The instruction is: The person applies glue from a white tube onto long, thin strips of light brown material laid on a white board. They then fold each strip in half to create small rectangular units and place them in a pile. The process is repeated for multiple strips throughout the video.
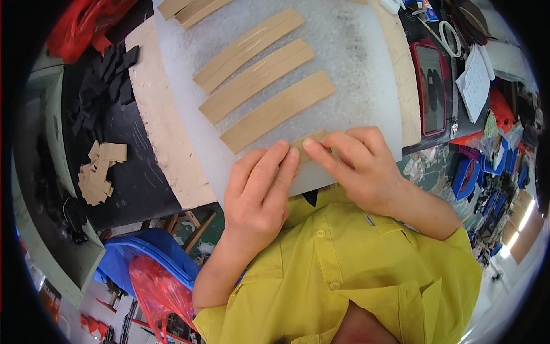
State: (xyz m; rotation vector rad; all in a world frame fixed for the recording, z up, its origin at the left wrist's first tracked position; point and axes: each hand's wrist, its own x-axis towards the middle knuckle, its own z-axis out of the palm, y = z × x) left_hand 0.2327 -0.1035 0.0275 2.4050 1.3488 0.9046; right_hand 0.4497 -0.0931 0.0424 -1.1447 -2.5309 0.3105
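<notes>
Both my hands meet at the near edge of a whitish translucent sheet, over a tan strip (303, 155) partly hidden under the fingers. My left hand (258, 186) has its fingers pressed together on the strip's left part. From the other side, my right hand (366, 166) pinches the strip's right part, its thumb and finger touching the surface. Just beyond lie three longer tan strips, the nearest (278, 112), the middle (256, 81) and the farthest (249, 50), roughly parallel and slanting up to the right. Each bears a lengthwise line.
The whitish sheet (366, 103) rests on a pale board (163, 132). On the dark table left are black strips (109, 74) and a pile of tan pieces (97, 175). A red-framed device (429, 86) and written paper (474, 83) lie right. Below left is a blue bin (149, 246).
</notes>
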